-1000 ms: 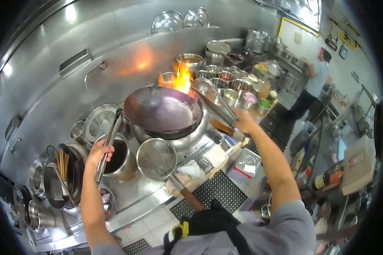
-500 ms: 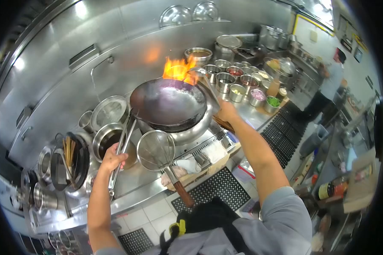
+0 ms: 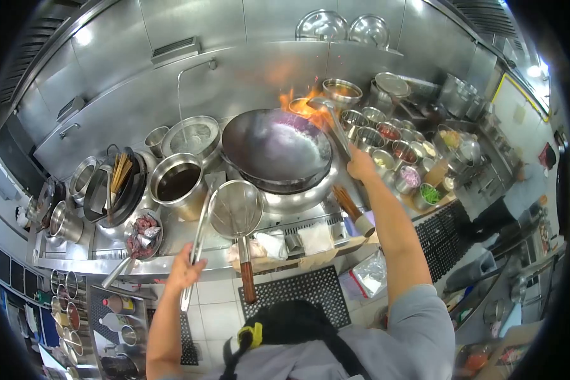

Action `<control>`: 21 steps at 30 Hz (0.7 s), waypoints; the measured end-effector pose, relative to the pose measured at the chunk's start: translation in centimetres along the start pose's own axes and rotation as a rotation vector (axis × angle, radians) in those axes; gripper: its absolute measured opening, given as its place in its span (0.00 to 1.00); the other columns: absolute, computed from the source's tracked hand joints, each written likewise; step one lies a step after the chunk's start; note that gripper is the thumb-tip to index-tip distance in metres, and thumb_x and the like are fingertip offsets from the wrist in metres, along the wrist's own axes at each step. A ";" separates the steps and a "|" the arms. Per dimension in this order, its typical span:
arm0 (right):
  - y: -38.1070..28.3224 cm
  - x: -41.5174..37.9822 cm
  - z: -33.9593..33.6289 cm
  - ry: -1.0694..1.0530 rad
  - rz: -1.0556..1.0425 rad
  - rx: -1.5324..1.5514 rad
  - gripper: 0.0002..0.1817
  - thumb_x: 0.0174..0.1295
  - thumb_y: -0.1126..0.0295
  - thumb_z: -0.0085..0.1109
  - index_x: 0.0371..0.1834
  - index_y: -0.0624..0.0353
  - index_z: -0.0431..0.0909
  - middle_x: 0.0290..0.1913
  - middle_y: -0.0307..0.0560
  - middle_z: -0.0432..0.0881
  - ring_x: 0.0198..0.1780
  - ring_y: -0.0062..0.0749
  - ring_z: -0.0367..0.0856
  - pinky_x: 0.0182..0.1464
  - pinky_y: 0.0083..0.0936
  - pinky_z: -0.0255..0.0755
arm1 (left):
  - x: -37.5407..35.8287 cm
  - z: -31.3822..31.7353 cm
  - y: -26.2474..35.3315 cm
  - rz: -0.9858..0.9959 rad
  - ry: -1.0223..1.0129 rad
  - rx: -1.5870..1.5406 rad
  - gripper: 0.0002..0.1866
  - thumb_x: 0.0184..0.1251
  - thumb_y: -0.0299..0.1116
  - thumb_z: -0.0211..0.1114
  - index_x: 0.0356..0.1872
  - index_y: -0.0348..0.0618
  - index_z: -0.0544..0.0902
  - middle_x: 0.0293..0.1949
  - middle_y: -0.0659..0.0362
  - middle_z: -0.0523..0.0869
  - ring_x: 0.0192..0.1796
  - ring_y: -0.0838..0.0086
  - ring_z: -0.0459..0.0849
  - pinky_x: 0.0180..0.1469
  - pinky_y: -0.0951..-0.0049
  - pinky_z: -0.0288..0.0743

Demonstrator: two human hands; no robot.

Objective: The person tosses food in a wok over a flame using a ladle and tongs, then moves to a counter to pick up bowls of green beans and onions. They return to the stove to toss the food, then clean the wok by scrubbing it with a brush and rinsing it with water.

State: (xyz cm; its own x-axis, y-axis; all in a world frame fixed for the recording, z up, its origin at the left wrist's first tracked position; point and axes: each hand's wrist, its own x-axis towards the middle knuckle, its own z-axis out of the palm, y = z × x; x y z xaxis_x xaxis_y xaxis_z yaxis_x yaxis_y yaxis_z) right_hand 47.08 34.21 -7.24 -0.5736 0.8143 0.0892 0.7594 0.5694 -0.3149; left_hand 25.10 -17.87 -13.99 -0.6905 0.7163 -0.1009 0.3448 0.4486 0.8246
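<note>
My right hand (image 3: 361, 164) is closed around the handle of a ladle (image 3: 321, 103), whose bowl is up beside the flames (image 3: 301, 106) behind the wok. The dark wok (image 3: 275, 149) sits tilted over the round burner (image 3: 301, 199), its inside greyish and shiny. My left hand (image 3: 185, 269) is around a long metal handle (image 3: 204, 225) that runs up toward the wok's left side. Right of that handle, a wire skimmer (image 3: 236, 206) with a wooden grip lies across the front of the stove. A pot of dark liquid (image 3: 178, 183) stands to the left.
Steel cups of ingredients (image 3: 405, 152) stand at the right. A bamboo brush (image 3: 351, 209) rests right of the burner. At the left are a pan of raw pieces (image 3: 144, 234) and a holder of chopsticks (image 3: 121, 174). Another person (image 3: 519, 202) stands far right. Black mats (image 3: 297, 294) cover the floor.
My view has swung left, so everything sits further right and the pan of raw pieces shows fully. The flames behind the wok are lower. Both hands keep their holds.
</note>
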 end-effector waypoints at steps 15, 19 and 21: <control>1.4 -16.3 0.2 -0.035 -0.033 0.000 0.38 0.54 0.74 0.58 0.72 0.58 0.60 0.39 0.65 0.84 0.40 0.59 0.83 0.46 0.43 0.76 | -6.8 4.5 -2.9 -0.144 -0.066 -0.560 0.14 0.63 0.23 0.62 0.49 0.38 0.72 0.20 0.64 0.75 0.15 0.80 0.73 0.18 0.78 0.69; 2.8 -19.5 0.8 0.127 -0.011 0.257 0.38 0.55 0.77 0.58 0.73 0.60 0.59 0.38 0.62 0.84 0.34 0.50 0.84 0.42 0.35 0.76 | -7.0 6.4 -2.9 -0.086 -0.046 -0.673 0.10 0.66 0.27 0.58 0.46 0.39 0.70 0.20 0.62 0.75 0.16 0.77 0.73 0.17 0.78 0.66; 4.9 -18.9 3.2 0.276 -0.137 0.379 0.37 0.58 0.78 0.56 0.74 0.62 0.58 0.43 0.55 0.83 0.32 0.33 0.80 0.38 0.28 0.75 | -6.5 7.7 -1.3 -0.106 -0.055 -0.712 0.09 0.66 0.26 0.57 0.45 0.39 0.70 0.19 0.62 0.74 0.16 0.77 0.73 0.18 0.78 0.66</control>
State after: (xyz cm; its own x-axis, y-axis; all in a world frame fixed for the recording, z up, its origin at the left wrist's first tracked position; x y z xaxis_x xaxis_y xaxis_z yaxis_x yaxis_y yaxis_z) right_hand 60.68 21.21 -13.52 -0.5185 0.7636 0.3848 0.4882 0.6338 -0.6000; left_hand 34.09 -19.01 -18.70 -0.6578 0.7224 -0.2132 -0.2337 0.0733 0.9695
